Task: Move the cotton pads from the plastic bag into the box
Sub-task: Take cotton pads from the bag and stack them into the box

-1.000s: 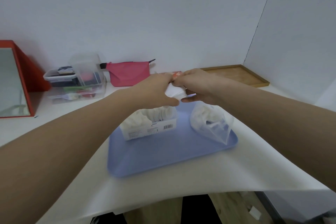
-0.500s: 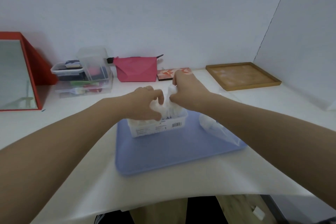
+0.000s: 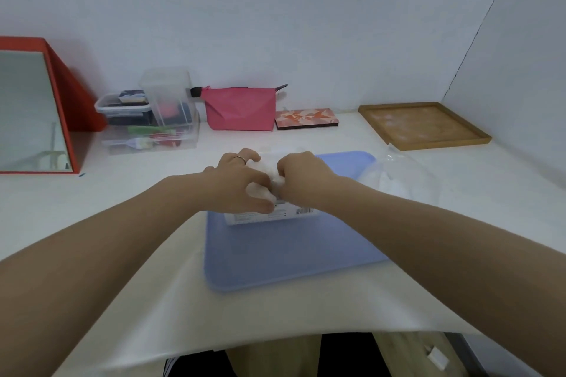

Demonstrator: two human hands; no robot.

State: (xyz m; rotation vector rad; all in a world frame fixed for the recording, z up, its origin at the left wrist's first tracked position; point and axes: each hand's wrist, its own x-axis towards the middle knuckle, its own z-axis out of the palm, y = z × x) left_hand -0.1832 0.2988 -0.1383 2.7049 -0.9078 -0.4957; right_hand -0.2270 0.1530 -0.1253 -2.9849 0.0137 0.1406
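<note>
Plain pale walls (image 3: 275, 9) meet in a corner (right side) behind a white table (image 3: 459, 180).

The tray (image 3: 284, 251) is showing blue, the pouch (image 3: 240, 109) pink, the mirror frame (image 3: 76, 95) red — the cotton pads (image 3: 269, 177) white.

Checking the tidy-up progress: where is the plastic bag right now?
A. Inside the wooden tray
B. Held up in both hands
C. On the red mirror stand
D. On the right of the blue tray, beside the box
D: the plastic bag lies at the blue tray's right edge, beside the box, untouched by either hand.
</note>
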